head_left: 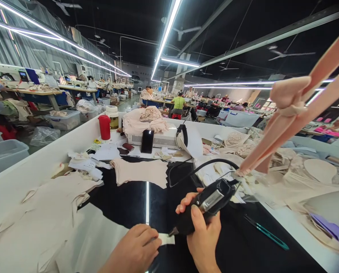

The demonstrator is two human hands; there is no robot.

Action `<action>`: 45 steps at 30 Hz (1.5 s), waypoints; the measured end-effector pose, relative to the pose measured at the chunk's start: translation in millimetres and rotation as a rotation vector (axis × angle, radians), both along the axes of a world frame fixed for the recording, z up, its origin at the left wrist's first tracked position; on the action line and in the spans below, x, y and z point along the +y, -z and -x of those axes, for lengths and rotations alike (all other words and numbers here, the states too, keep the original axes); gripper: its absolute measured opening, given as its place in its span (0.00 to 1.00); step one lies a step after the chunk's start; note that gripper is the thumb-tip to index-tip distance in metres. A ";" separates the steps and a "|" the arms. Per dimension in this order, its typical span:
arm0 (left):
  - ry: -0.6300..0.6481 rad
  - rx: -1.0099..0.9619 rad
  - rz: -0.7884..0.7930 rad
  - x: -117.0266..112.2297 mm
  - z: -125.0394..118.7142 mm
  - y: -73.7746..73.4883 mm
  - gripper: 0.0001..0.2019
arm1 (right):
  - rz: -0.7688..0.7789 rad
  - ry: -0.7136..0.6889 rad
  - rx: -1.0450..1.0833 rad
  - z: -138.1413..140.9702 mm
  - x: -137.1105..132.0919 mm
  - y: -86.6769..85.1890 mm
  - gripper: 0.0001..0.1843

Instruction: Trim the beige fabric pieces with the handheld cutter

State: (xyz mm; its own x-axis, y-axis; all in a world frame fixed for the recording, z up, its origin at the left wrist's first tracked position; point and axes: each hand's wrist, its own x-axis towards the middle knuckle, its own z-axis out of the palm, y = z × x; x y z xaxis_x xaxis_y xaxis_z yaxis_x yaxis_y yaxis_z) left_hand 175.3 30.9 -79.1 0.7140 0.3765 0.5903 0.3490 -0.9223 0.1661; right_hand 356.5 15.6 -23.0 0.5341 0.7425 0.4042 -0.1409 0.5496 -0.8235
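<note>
My right hand [201,235] is wrapped round a black corded hand tool [206,204], its tip pointing down-left at a small pale piece [166,239] on the black table surface [124,201]. My left hand [135,250] presses on that small piece with curled fingers, holding it flat against the table. The tool's black cable [203,167] loops back over the table. A beige fabric piece [141,171] lies a little beyond my hands.
Beige cut fabric [38,220] covers the left side and more pieces [308,178] the right. A white box [158,139] with folded fabric, a red cup [104,127] and a jar stand at the back. Teal scissors [266,232] lie right of my hands. Pink straps [297,113] hang at upper right. Seated workers fill the hall behind.
</note>
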 end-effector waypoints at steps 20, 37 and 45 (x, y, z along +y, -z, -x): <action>0.014 -0.031 -0.004 -0.8 -0.5 -2.9 0.15 | -0.006 -0.019 -0.001 2.0 -10.1 5.9 0.17; -0.057 0.106 0.068 -2.4 11.2 15.7 0.20 | 0.072 0.052 0.030 7.6 -23.2 -0.5 0.20; -0.118 0.065 0.029 -14.7 9.1 14.4 0.16 | 0.122 0.125 0.056 12.1 -37.2 0.8 0.23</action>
